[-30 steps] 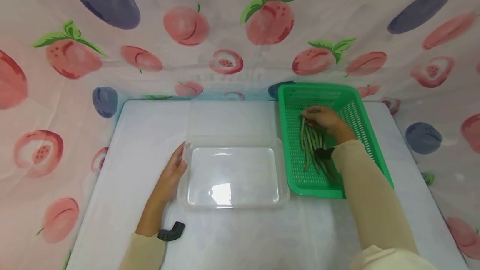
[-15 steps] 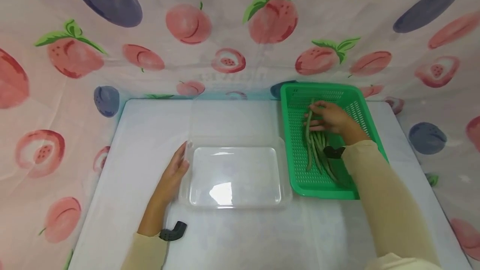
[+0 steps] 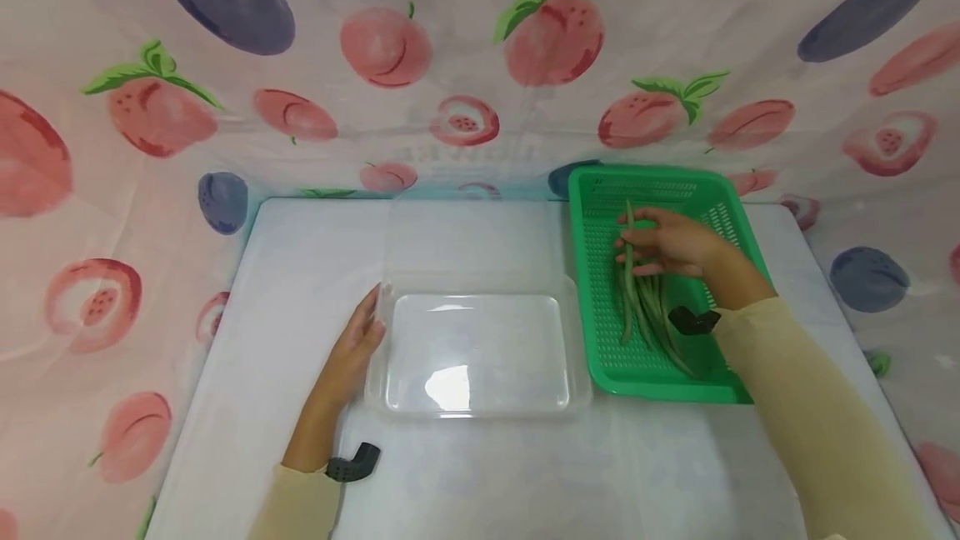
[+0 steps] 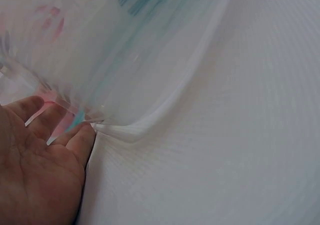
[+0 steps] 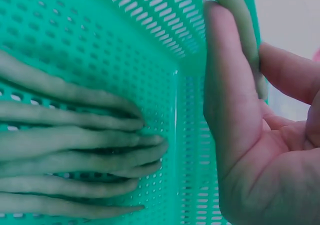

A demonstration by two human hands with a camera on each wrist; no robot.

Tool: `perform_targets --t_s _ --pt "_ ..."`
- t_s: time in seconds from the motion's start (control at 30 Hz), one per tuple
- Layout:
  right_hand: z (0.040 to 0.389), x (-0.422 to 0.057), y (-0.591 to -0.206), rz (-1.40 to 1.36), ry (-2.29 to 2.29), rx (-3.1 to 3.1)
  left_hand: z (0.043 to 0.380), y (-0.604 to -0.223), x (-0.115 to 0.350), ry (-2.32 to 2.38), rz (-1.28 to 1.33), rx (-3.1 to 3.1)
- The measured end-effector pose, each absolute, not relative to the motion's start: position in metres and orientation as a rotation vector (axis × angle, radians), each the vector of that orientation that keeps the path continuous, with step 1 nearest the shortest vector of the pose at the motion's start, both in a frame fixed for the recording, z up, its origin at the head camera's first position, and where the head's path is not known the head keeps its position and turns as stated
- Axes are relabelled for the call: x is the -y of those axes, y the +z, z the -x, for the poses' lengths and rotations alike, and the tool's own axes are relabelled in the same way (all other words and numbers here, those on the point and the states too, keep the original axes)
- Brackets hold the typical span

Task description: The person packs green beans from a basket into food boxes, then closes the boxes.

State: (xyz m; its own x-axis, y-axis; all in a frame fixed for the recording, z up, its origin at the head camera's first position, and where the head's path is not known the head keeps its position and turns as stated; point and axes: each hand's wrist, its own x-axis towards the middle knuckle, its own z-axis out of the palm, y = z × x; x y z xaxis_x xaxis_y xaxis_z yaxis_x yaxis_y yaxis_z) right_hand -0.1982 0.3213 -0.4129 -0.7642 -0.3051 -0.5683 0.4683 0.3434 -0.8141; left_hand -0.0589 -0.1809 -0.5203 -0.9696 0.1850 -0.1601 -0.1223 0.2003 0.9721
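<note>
A clear plastic container (image 3: 480, 348) sits in the middle of the white table. My left hand (image 3: 351, 357) rests against its left side, fingers extended along the wall; in the left wrist view the fingers (image 4: 80, 140) touch the container's edge. My right hand (image 3: 678, 244) is over the green basket (image 3: 581, 273) and pinches one green bean (image 3: 628, 223) between thumb and fingers. In the right wrist view this bean (image 5: 240, 22) stands apart from the others. Several more green beans (image 5: 75, 137) lie side by side on the basket's perforated floor.
A see-through panel (image 3: 472, 236), perhaps the container's lid, extends behind it toward the wall. The basket stands close to the container's right side. Fruit-printed cloth (image 3: 465, 40) encloses the white table (image 3: 480, 482) at the back and sides.
My right hand has lifted one green bean slightly from the bunch and shifted a little to the right. The left hand stays at the container's side. The head view has shifted slightly.
</note>
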Motion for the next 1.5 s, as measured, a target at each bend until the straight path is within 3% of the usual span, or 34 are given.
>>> perform_targets --t_s 0.8,1.5 --pt "0.16 -0.274 -0.371 -0.048 -1.602 -1.935 0.058 -0.52 0.183 1.843 -0.106 -2.228" --pt "0.142 -0.228 -0.367 0.017 -1.589 -1.854 0.059 -0.522 0.183 1.776 -0.081 -2.298"
